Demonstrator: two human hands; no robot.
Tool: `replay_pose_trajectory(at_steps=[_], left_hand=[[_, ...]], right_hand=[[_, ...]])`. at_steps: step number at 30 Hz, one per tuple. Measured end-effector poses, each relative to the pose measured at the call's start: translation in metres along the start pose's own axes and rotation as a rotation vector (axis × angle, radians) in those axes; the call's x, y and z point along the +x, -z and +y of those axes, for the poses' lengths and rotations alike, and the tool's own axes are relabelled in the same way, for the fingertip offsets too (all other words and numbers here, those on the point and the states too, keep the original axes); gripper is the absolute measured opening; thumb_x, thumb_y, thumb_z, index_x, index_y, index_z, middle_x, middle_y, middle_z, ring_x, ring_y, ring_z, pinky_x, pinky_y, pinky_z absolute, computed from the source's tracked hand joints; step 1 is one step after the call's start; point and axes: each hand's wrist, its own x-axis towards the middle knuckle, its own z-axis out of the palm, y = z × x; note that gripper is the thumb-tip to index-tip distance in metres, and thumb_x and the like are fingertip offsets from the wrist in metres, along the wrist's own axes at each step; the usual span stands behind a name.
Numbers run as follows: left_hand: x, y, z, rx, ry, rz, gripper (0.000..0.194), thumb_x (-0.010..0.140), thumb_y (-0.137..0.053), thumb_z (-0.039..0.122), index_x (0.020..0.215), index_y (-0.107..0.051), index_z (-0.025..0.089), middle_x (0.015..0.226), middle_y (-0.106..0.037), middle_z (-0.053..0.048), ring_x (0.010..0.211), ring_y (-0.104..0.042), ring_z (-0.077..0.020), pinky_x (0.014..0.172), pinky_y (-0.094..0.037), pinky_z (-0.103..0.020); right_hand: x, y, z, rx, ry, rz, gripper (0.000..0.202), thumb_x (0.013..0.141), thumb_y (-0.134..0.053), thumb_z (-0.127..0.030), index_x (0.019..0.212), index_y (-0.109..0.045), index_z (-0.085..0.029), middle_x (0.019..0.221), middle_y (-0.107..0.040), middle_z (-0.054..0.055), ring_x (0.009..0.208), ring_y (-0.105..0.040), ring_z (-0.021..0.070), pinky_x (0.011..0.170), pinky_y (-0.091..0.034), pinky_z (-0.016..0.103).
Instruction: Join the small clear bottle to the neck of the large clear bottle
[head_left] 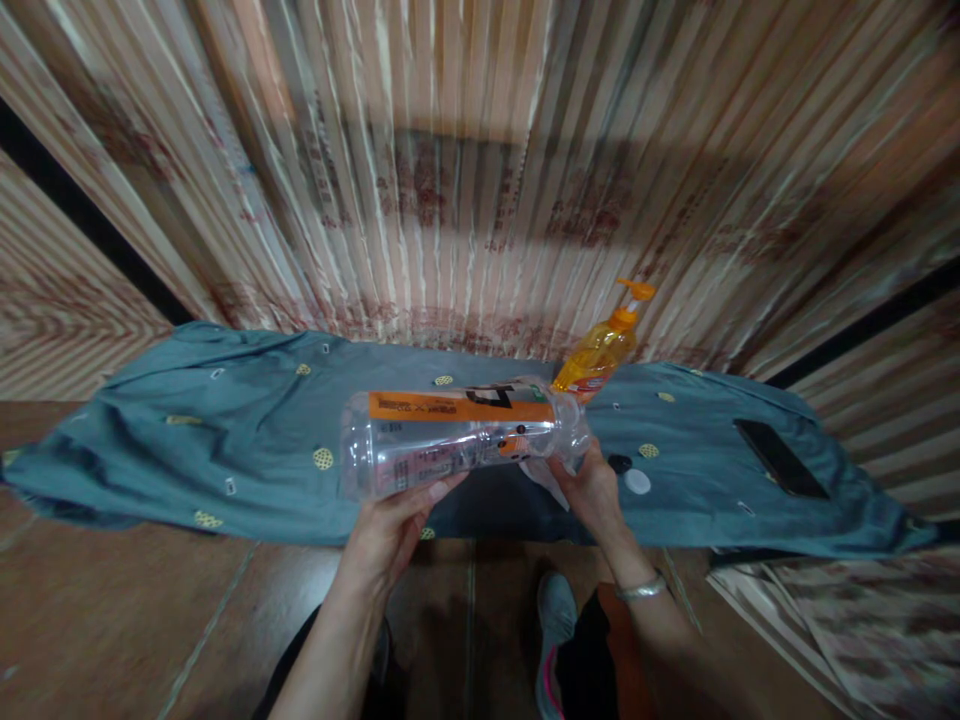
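Note:
A large clear plastic bottle [435, 445] with an orange label lies sideways between my hands, above the cloth-covered bench. Its base points left and its neck end right. My left hand [397, 520] grips it from below near the base. At the neck end, my right hand [589, 490] is closed around the bottle, with part of a white tissue or cloth [546, 480] hanging beside its fingers. How firmly the right fingers press is partly hidden. Just behind the neck stands a pump bottle [600, 355] of yellow liquid with an orange pump head.
A white round cap [637, 482] and a small black round piece [620, 463] lie right of my right hand. Farther right is a black phone [780, 458]. A green patterned cloth [262, 430] covers the bench; a pleated curtain [465, 200] hangs behind.

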Motion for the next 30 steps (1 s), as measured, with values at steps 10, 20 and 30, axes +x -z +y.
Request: replay_pose_trajectory(at_steps=[10,20,30], left_hand=[[0.0022,0.0000,-0.0010,-0.038,-0.009,-0.028,0.038,0.048,-0.085,0.007,0.083,-0.074,0.016,0.087,-0.077,-0.007,0.086,-0.072,-0.0239,0.079,-0.060,-0.035],[0.0029,0.0021,-0.0015,-0.045,-0.007,-0.034,0.040,0.049,-0.086,0.007,0.085,-0.075,0.018,0.088,-0.078,-0.006,0.086,-0.072,-0.0225,0.078,-0.061,-0.032],[0.0036,0.0039,-0.0026,-0.063,-0.008,-0.053,0.039,0.050,-0.085,0.007,0.086,-0.075,0.019,0.089,-0.077,-0.005,0.088,-0.072,-0.0228,0.078,-0.060,-0.033]], right_hand=[[0.0001,-0.0011,0.0020,0.005,0.009,0.014,0.056,0.077,-0.056,-0.053,0.116,-0.051,-0.013,0.090,-0.070,0.013,0.080,-0.068,0.0269,0.064,-0.049,0.032],[0.0004,0.0002,-0.0009,0.006,-0.023,0.007,0.058,0.077,-0.054,-0.053,0.117,-0.052,-0.012,0.089,-0.070,0.014,0.080,-0.068,0.0273,0.065,-0.049,0.033],[0.0001,-0.0013,-0.0003,0.024,0.000,0.023,0.055,0.077,-0.052,-0.056,0.113,-0.052,-0.014,0.087,-0.070,0.012,0.078,-0.068,0.0269,0.064,-0.049,0.033]])
